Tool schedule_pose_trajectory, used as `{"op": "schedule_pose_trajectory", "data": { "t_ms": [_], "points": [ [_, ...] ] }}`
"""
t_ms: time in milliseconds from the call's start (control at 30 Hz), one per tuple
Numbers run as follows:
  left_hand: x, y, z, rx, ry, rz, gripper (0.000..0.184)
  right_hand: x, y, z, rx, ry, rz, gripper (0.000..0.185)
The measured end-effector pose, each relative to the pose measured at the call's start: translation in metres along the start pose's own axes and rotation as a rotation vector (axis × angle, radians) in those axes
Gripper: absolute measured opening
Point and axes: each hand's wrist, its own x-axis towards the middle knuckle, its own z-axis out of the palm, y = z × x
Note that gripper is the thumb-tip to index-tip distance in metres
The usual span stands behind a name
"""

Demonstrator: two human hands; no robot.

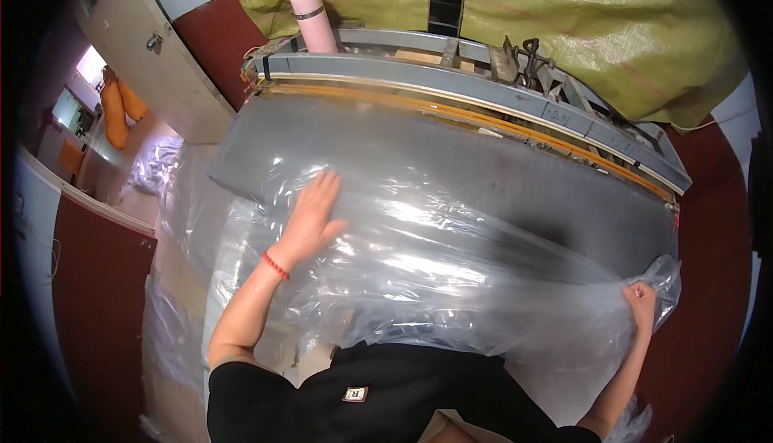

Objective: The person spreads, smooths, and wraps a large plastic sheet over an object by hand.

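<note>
A wide sheet of clear plastic film point(419, 270) lies creased over the near part of a grey work surface point(370, 133). My left hand point(312, 213), with a red bead bracelet point(274, 266) at its wrist, rests flat on the film at the left, fingers spread and holding nothing. At the right end of the surface my right hand point(640, 298) is closed on the bunched edge of the film. The film hangs down towards my body on the near side.
Behind the surface runs a grey metal frame point(354, 64) bearing a pink bottle point(313, 20), a phone point(445, 13) and metal clamps point(530, 60). A green-yellow tarp point(564, 8) hangs behind. More film point(165, 330) lies on the floor at the left, near an open door point(153, 64).
</note>
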Motion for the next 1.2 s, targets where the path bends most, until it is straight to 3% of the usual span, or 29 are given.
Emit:
{"op": "schedule_pose_trajectory", "data": {
  "t_ms": [167,400,467,533,733,933,1000,1200],
  "points": [
    [0.062,-0.027,0.006,0.013,0.02,0.092,0.069,-0.026,0.031,-0.001,0.062,-0.003,0.064,0.021],
    [0.083,-0.003,0.0,0.145,0.382,0.163,0.054,-0.052,0.088,0.001,0.102,0.032,0.147,0.022],
    [0.075,-0.009,0.015,-0.061,0.056,-0.048,0.053,-0.063,0.106,-0.002,0.102,0.062,0.168,0.021],
    [0.066,-0.008,0.021,-0.007,0.113,0.051,0.056,-0.069,0.121,-0.002,0.103,0.074,0.262,0.021],
    [0.049,0.028,0.017,0.028,-0.138,0.189,0.076,-0.103,0.148,-0.015,0.116,0.095,0.349,0.017],
    [0.106,0.044,0.025,0.034,-0.078,0.273,0.076,-0.131,0.198,-0.008,-0.11,0.094,0.388,0.016],
    [0.128,0.039,0.036,0.137,-0.082,0.335,0.075,-0.136,0.188,-0.004,-0.133,0.097,0.402,0.016],
    [0.15,0.059,0.047,0.046,-0.097,0.408,0.073,-0.175,0.203,-0.007,-0.195,0.077,0.533,0.022]
  ]
}}
